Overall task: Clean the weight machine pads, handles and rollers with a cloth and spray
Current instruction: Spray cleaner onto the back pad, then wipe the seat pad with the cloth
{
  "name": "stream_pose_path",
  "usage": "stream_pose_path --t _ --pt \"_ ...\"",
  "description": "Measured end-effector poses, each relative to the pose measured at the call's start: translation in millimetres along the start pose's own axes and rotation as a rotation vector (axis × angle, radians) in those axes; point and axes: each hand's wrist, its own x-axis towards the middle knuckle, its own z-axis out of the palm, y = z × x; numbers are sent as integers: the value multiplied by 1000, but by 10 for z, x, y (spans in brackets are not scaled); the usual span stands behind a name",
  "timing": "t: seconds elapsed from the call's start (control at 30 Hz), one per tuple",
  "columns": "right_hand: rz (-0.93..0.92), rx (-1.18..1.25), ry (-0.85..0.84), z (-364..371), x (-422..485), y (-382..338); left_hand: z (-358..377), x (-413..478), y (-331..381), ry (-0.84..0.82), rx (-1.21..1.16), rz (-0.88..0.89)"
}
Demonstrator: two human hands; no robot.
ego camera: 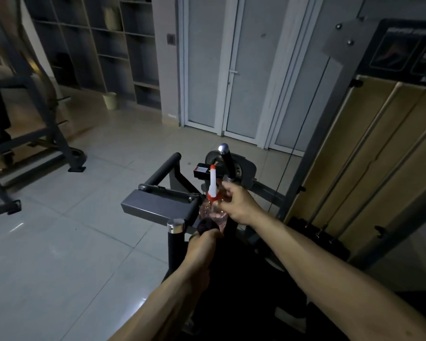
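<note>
The weight machine (369, 153) fills the right side of the frame, its grey frame running down toward centre. A flat grey plate (155, 205) sits mid-frame. Three grips stick out round it: a padded bar (164, 168) above-left of the plate, a far handle (228, 161) w/ chrome cap at upper centre, and a near handle (175, 232), also chrome-capped, standing upright just below the plate.

My R hand (239, 205) comes in from the lower right, fingers curled round the spray bottle (213, 185). The bottle is roughly upright, white nozzle at top, clear body below. My L hand (202, 244) comes up from bottom centre, closed tight on a dark cloth (208, 225), which is bunched at the top of my fist.

Key bit: the cloth sits right under the bottle's body, touching or nearly so; too dim to tell which. So I reckon I'm wetting the cloth. The near handle is just left of my L hand, long axis vertical, so that hand is far closer to it than the R. Prob. the next wipe runs along that axis.
</note>
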Motion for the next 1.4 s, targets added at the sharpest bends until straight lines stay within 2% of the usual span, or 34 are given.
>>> stream_pose_path --t 0.07,0.2,0.27,0.37,0.43,0.57,0.73,0.8,0.9,1.0,1.1,1.13,1.3,1.4 --pt "48 88 -45 -69 -98 18 40 47 -4 0 12 12" --pt "187 374 252 -246 -617 230 305 56 -17 -123 57 26" --pt "233 459 341 -284 -1101 333 550 69 -86 -234 7 28" --pt "322 596 425 -301 -1761 546 1065 112 -367 -353 -123 -139" --pt "389 641 537 -366 -2108 811 1452 59 -652 -451 -72 -261" --pt "522 627 835 -734 -2773 1242 2198 -212 -1116 -664 141 -337" --pt "623 616 1095 -1462 -3583 1826 3096 -246 -1721 -848 356 -394" --pt "684 538 1189 -1841 -3915 2203 3414 -153 -1964 -862 431 -382" --pt "782 327 1298 -2520 -4442 2810 3951 -21 -2346 -792 530 -358" --pt "814 -8 1181 -2880 -4807 3354 4488 152 -2863 -707 574 -329" --pt "748 -243 850 -2747 -4990 3807 4947 309 -3263 -619 575 -282" --pt "712 -255 803 -2694 -5035 3898 5057 404 -3365 -594 568 -273" --pt "565 -215 799 -2847 -5009 4098 5261 935 -3760 -505 550 -304" --pt "549 -215 743 -3091 -4677 4288 5299 985 -3796 -554 609 -297"
